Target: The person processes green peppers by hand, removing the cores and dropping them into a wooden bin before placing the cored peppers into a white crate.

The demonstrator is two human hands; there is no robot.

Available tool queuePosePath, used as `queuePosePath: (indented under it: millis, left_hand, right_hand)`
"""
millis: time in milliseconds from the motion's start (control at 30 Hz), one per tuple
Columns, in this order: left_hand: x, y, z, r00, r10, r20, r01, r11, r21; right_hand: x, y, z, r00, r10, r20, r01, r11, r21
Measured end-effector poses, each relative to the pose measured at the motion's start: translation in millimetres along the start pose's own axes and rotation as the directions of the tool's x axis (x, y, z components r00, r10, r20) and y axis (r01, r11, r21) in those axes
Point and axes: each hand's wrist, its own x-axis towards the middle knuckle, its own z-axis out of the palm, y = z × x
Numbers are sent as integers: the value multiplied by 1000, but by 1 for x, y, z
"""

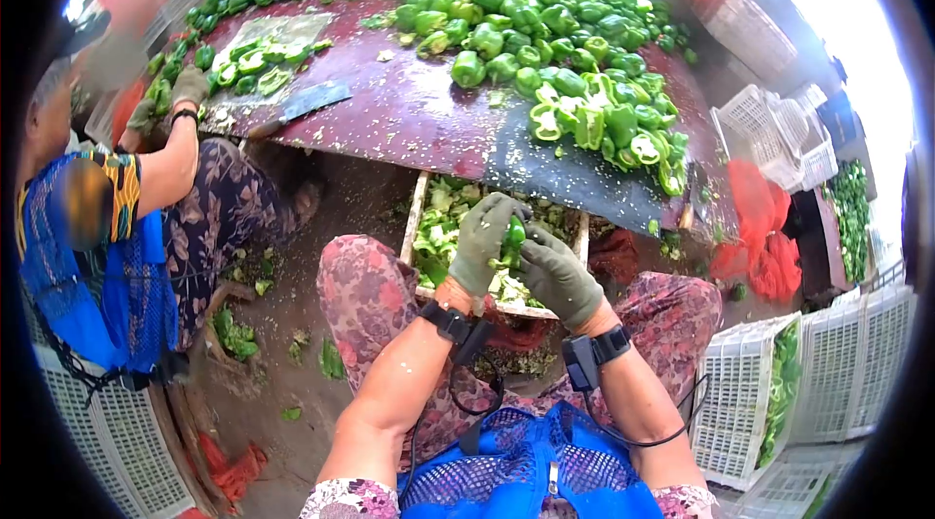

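Note:
My left hand (479, 244), in a grey-green work glove, is closed around a green bell pepper (512, 242). My right hand (559, 278), gloved the same way, presses its fingers against the pepper's other side; the fingertips are partly hidden. Both hands are above a wooden-framed box (413, 219) holding pale green pepper cores and scraps (440, 244). Just beyond the box, cut pepper halves (590, 124) lie on the dark red table (414, 120), below a large heap of whole green peppers (531, 22).
At left, a co-worker's gloved hand (190, 87) touches peppers near a cleaver (314, 100). A knife handle (688, 215) shows at the table's right edge. White crates (745, 402) stand at lower right; red mesh bags (765, 237) lie at right.

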Motion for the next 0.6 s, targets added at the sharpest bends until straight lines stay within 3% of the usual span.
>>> queuePosePath:
  millis: [67,100,200,233,300,400,467,500,533,567,600]
  left_hand:
    - [-3,5,0,990,140,21,-141,976,169]
    - [-4,9,-1,973,226,40,-228,931,284]
    - [-3,19,-1,930,357,87,-353,802,482]
    - [-3,15,-2,906,412,92,-400,769,499]
    - [-5,7,-2,937,346,54,-330,821,466]
    - [-5,-1,-5,953,302,33,-275,812,515]
    - [-3,-12,-11,931,355,82,-301,622,723]
    - [-2,-25,-16,934,357,28,-282,687,669]
    - [-2,-55,-23,979,180,-101,-117,887,446]
    - [-2,-84,-30,975,-6,-224,43,986,160]
    - [-3,-72,-26,957,-176,-229,155,982,-105]
  right_hand:
    - [3,-1,1,999,11,-36,-15,993,-113]
    - [-4,-1,-1,920,-317,229,364,484,-795]
    - [-7,-7,8,905,-317,282,416,531,-738]
    - [-7,-8,10,928,-282,243,365,568,-738]
    - [-9,-11,15,965,-201,169,259,634,-728]
    - [-14,-19,33,998,-22,-65,-21,803,-596]
    - [-17,-9,33,983,-168,67,175,780,-601]
    - [-19,-2,33,962,-240,133,271,758,-594]
    - [-17,6,31,953,-276,128,295,730,-617]
    - [-12,17,26,942,-312,124,317,700,-640]
    - [-6,27,22,930,-348,120,337,672,-660]
